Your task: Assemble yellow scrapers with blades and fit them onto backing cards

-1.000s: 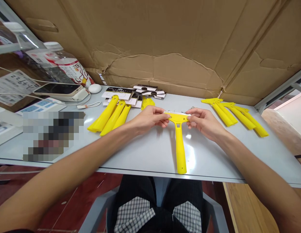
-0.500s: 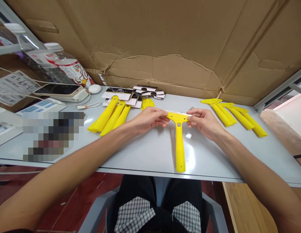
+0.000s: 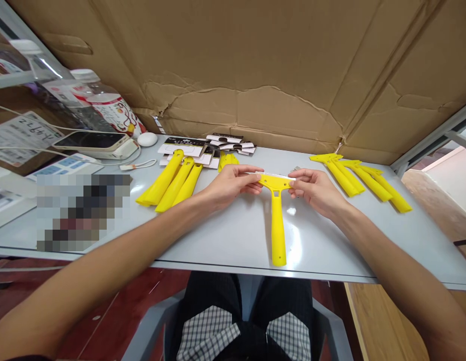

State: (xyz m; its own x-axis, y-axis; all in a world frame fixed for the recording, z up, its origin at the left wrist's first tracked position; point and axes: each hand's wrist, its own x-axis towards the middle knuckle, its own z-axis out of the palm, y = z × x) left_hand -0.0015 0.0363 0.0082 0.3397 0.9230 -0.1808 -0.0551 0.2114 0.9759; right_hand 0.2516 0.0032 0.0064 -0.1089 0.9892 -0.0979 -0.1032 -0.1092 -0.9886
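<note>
A yellow scraper (image 3: 278,220) with a T-shaped head lies in front of me, its handle pointing toward the table's front edge. Thin pale material runs along the far edge of its head. My left hand (image 3: 238,183) pinches the left end of the head between thumb and fingers. At the right end, my right hand (image 3: 311,186) grips the head the same way. Several yellow handles (image 3: 176,183) lie left of my hands, beside black and white cards (image 3: 186,146). More yellow scrapers (image 3: 363,175) rest in an overlapping row at the right.
Along the left side of the grey table (image 3: 225,240) are a phone (image 3: 92,140), a white round object (image 3: 147,139), a looped cord and plastic bottles (image 3: 108,108). A pixelated patch covers something at front left. Cardboard (image 3: 248,50) stands behind the table.
The left thumb and fingers have shifted slightly at the scraper's head. Otherwise the hands and scraper hold nearly the same position.
</note>
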